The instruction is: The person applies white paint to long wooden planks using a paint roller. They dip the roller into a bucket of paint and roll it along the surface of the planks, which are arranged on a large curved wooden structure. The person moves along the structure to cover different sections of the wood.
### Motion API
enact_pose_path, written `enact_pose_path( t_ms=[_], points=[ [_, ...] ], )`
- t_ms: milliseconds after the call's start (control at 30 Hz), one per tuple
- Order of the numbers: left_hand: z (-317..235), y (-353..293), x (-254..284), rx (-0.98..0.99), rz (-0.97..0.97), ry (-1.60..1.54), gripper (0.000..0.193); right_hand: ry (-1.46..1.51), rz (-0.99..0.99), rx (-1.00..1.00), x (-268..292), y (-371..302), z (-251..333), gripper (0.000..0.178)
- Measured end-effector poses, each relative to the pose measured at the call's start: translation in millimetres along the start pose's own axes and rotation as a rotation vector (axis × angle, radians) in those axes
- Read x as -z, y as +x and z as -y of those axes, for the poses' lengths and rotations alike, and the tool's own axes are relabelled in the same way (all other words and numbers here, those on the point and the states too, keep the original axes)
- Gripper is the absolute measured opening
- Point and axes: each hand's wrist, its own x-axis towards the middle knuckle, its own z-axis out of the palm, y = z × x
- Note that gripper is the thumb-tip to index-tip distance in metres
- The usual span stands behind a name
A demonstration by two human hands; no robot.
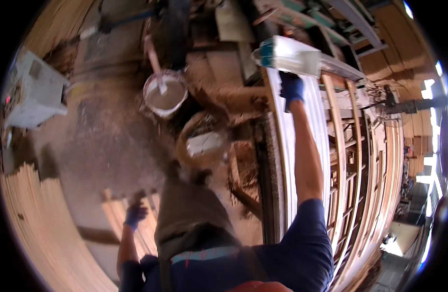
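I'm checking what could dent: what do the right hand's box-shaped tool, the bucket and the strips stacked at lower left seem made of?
Box-shaped tool: plastic or painted metal; its smooth white glare leaves this open.
Bucket: probably plastic, dull and smeared, judging by its pale rounded rim.
Stacked strips: likely bare, matte wood, from their pale tan colour.

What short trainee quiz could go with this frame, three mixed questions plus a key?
1. Which hand holds the white, box-shaped tool with a teal end?
2. True or false: in the picture, the blue-gloved left hand appears higher than the round, whitish bucket.
3. What sticks up out of the bucket? A) a coiled green hose; B) a long, pinkish handle; C) a toothed metal saw blade.

Key:
1. The blue-gloved right hand.
2. False; it appears lower.
3. B, the long, pinkish handle.
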Motion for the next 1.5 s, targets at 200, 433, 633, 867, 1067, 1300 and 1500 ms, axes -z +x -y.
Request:
enact_pose_path(
  t_ms=[200,433,633,867,1067,1300,1500],
  points=[
    [25,-18,25,0.324,-0.149,0.146,0.056,-0.28,0.137,0.359,-20,-166,-81,0.018],
    [-101,57,71,0.335,-0.129,0.012,0.032,-0.782,0.205,0.13,-122,-265,-272,0.027],
    [-189,70,84,0.18,-0.178,-0.001,0.031,-0.894,0.356,-0.121,-181,-266,-312,0.027],
    [-173,74,90,0.154,-0.036,0.385,0.032,-0.984,0.427,-0.102,-228,-265,-353,0.026],
    [-198,65,43,-0.01,0.124,0.651,0.034,-0.907,0.489,-0.065,-227,-253,-348,0.027],
    [-189,74,49,0.244,0.015,0.565,0.036,-0.677,0.378,-0.181,-208,-250,-324,0.026],
    [-249,78,22,0.209,0.001,0.797,0.029,-0.543,0.37,-0.108,-191,-266,-312,0.043]
  ],
)
